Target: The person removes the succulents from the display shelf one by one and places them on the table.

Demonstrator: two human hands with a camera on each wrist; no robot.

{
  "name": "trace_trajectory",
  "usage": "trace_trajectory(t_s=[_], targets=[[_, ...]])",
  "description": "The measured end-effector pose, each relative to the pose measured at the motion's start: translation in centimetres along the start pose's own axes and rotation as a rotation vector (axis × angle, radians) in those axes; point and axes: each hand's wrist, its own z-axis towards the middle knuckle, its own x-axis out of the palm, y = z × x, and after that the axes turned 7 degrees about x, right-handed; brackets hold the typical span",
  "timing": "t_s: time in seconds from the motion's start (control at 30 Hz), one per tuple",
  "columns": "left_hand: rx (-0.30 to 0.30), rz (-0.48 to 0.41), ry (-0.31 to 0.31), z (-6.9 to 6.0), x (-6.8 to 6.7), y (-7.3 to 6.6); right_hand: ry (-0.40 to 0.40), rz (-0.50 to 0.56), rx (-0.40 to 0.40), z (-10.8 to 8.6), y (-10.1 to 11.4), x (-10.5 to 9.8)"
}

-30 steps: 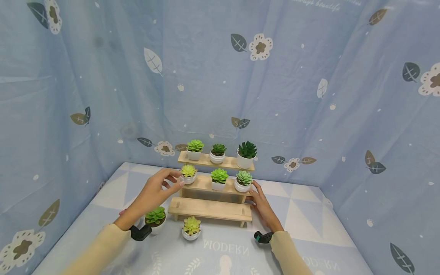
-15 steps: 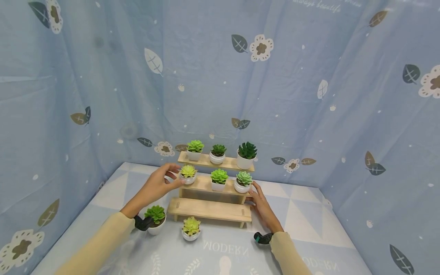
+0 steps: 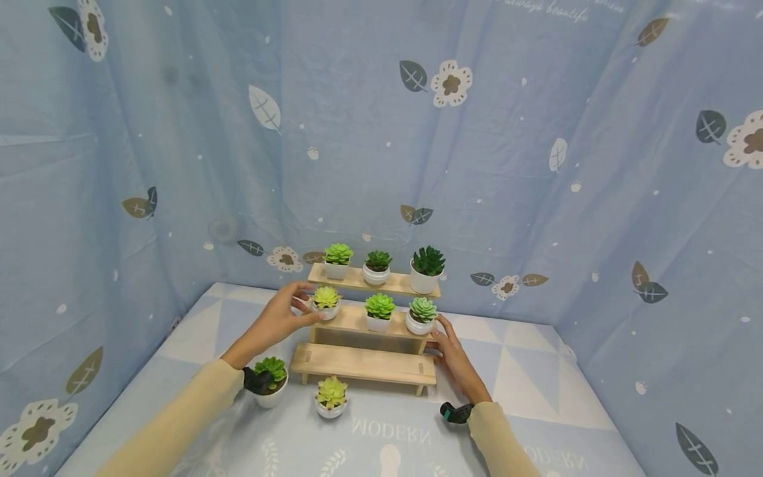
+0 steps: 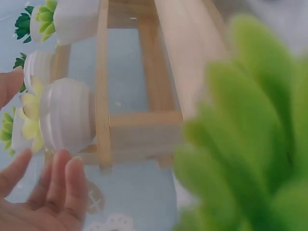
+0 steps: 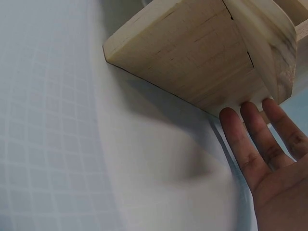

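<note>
My left hand point(image 3: 277, 321) is held around a yellow-green succulent in a round white pot point(image 3: 326, 301), at the left end of the middle shelf of a wooden tiered stand point(image 3: 363, 363). In the left wrist view, its thumb and fingers point(image 4: 57, 180) are spread, with a gap to the thumb; whether they touch the white pot point(image 4: 67, 115) is hard to tell. My right hand point(image 3: 456, 361) is at the stand's right end. The right wrist view has its straight fingertips point(image 5: 248, 113) at the wooden end piece point(image 5: 192, 62), seemingly touching.
On the middle shelf also stand a bright green succulent point(image 3: 379, 310) and a pale green one point(image 3: 421, 315). Three potted succulents line the top shelf point(image 3: 396, 281). Before the stand sit a green succulent point(image 3: 271, 381), beside my left wrist, and a yellow-green one point(image 3: 330, 396).
My left forearm has shifted right and forward, and the left hand has settled slightly around the yellow-green succulent's pot. The right hand stays at the stand's right end.
</note>
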Motion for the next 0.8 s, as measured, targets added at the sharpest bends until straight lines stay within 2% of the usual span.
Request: trace_trajectory(t_s=[0.17,0.3,0.5,0.8], targets=[[-0.076,-0.091,0.019,0.4,0.5,0.1,-0.010,-0.012,-0.002,0.0,0.1,0.1],[-0.084,-0.117,0.010,0.6,0.7,0.3,-0.012,-0.010,-0.007,-0.1,0.1,0.1],[-0.111,-0.098,0.007,0.9,1.0,0.9,-0.007,-0.007,-0.007,-0.3,0.0,0.3],[-0.099,-0.117,0.030,1.7,1.4,0.9,-0.011,0.000,-0.007,-0.2,0.3,0.3]])
